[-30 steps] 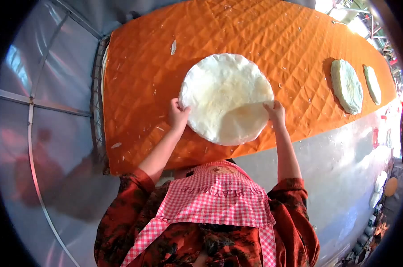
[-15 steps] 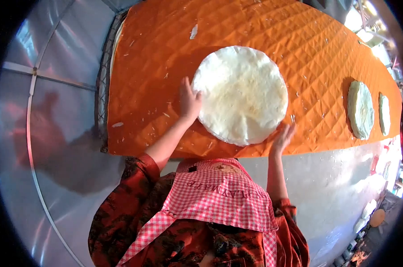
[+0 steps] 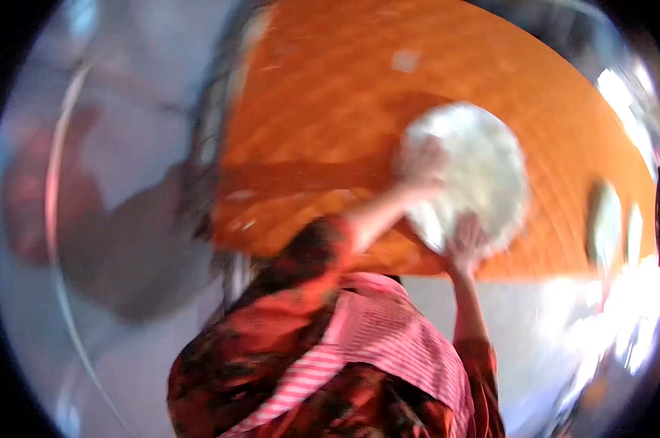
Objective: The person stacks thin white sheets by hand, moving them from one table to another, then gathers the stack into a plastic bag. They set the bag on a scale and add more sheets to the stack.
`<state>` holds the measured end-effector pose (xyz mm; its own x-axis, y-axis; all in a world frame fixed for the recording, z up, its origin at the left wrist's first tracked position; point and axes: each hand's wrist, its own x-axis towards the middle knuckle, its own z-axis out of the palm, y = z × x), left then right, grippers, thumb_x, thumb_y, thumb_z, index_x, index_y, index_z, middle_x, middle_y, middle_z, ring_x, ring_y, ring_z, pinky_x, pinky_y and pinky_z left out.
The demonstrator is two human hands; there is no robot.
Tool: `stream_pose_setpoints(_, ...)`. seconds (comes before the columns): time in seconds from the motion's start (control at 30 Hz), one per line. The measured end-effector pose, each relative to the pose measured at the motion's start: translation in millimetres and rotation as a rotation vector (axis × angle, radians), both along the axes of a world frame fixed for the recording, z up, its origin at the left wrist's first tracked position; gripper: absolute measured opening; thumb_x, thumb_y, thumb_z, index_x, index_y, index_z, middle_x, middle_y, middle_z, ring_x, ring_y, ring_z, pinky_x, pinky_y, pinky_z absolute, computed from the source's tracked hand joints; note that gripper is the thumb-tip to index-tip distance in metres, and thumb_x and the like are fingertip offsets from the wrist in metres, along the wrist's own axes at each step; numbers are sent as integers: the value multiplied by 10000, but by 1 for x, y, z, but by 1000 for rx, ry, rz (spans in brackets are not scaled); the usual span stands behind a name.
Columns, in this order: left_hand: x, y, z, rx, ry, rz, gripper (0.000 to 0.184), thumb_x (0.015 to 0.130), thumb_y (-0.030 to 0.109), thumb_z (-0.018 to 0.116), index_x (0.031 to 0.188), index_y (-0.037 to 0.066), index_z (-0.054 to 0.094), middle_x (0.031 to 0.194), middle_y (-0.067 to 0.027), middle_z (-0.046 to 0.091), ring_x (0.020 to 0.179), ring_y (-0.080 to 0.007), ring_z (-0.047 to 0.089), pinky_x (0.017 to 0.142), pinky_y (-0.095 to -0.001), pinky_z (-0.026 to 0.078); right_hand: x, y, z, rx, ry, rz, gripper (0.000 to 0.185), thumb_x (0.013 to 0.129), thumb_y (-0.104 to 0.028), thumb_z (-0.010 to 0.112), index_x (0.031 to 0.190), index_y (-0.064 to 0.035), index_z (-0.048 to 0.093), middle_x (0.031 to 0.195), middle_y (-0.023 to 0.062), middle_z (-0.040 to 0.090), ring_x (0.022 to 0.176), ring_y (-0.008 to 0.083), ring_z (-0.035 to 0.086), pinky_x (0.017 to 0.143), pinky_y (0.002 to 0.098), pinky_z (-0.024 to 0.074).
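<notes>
A round, white flatbread [image 3: 487, 164] lies on the quilted orange cloth [image 3: 315, 124], near its front edge. I cannot tell whether it is one thick piece or a stack. My left hand [image 3: 426, 164] rests flat on its left part, fingers stretched out. Lower down, at the edge closest to my body, my right hand [image 3: 468, 239] lies over the bread with its fingers spread. Both hands are smeared by motion, but neither appears to grip anything.
Two pale, rounded pieces, a larger one [image 3: 605, 223] and a narrower one [image 3: 634, 232], lie at the cloth's right end. A grey panelled wall [image 3: 136, 139] stands on the left. Small white scraps [image 3: 405, 60] dot the cloth.
Both hands have come from beside the flatbread onto its top, the left moving right and the right moving left. The whole view has shifted, and the picture is now blurred.
</notes>
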<state>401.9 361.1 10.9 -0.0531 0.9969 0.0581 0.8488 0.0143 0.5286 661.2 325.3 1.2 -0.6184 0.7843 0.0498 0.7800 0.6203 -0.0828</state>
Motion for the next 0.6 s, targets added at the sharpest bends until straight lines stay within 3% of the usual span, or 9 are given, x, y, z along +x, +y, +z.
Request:
stream_pose_setpoints(0.07, 3, 4, -23, 171, -47, 9, 771, 853, 483, 572, 1480, 122, 305, 1576, -155, 137, 1466, -313, 37, 1166, -496, -25, -16, -3, 57, -194, -36, -110, 617, 851, -256, 567, 1417, -84, 392, 1487, 193, 316, 1405, 376, 231, 1116, 584, 167)
stream_pose_setpoints(0.1, 0, 9, -34, 210, 17, -36, 712, 850, 416, 564, 1452, 104, 347, 1557, -169, 198, 1458, -326, 91, 1154, -539, 25, -1, -25, 34, -5, 40, -264, 619, 822, -255, 624, 1391, -114, 424, 1468, 183, 333, 1371, 394, 270, 1101, 562, 227)
stream_pose_setpoints(0.13, -3, 11, -11, 53, 188, -45, 751, 838, 447, 580, 1462, 108, 333, 1555, -165, 209, 1455, -320, 113, 1146, -558, 41, -2, -47, 69, -20, 269, -327, 608, 837, -286, 636, 1398, -176, 429, 1477, 156, 309, 1345, 378, 321, 1078, 608, 226)
stream_pose_setpoints(0.17, -3, 15, -12, 102, 237, -47, 780, 825, 482, 590, 1465, 118, 332, 1552, -161, 222, 1453, -311, 127, 1132, -589, 48, 9, -80, 64, 115, 388, -413, 554, 827, -283, 659, 1347, -199, 487, 1455, 151, 351, 1329, 372, 342, 1070, 581, 262)
stream_pose_setpoints(0.23, -12, 26, -32, 147, 367, -128, 765, 846, 497, 579, 1470, 137, 322, 1569, -120, 189, 1452, -300, 137, 1100, -645, 77, 35, -157, 61, 53, 545, -593, 477, 825, -263, 661, 1273, -159, 532, 1411, 165, 410, 1255, 373, 430, 1016, 504, 370)
stream_pose_setpoints(0.3, 7, 26, -4, 0, 556, -88, 741, 870, 504, 561, 1474, 155, 311, 1565, -107, 198, 1443, -316, 155, 1077, -630, 175, 61, -256, 13, -201, 752, -948, 367, 839, -258, 640, 1149, -79, 557, 1288, 178, 499, 1127, 373, 525, 905, 449, 459)
stream_pose_setpoints(0.37, -19, 41, -57, 199, 546, -129, 711, 914, 549, 477, 1492, 195, 262, 1568, -95, 185, 1439, -320, 161, 1047, -649, 213, 74, -366, -17, -539, 502, -1488, 355, 821, -244, 662, 1123, -72, 588, 1314, 167, 497, 1106, 353, 553, 894, 419, 480)
stream_pose_setpoints(0.43, -6, 37, -37, 23, 649, -86, 732, 920, 588, 432, 1499, 175, 254, 1569, -78, 188, 1434, -319, 171, 1025, -686, 217, 70, -469, -39, -627, 422, -1735, 324, 831, -257, 645, 1085, -61, 600, 1238, 167, 537, 1073, 359, 561, 879, 435, 478)
stream_pose_setpoints(0.6, -48, 81, -71, 69, 580, -175, 752, 922, 625, 392, 1482, 133, 294, 1551, -133, 220, 1413, -375, 198, 1051, -672, 207, 17, -606, -67, -652, 523, -2247, 310, 819, -230, 646, 1069, -52, 607, 1130, 169, 580, 1041, 357, 570, 877, 447, 475)
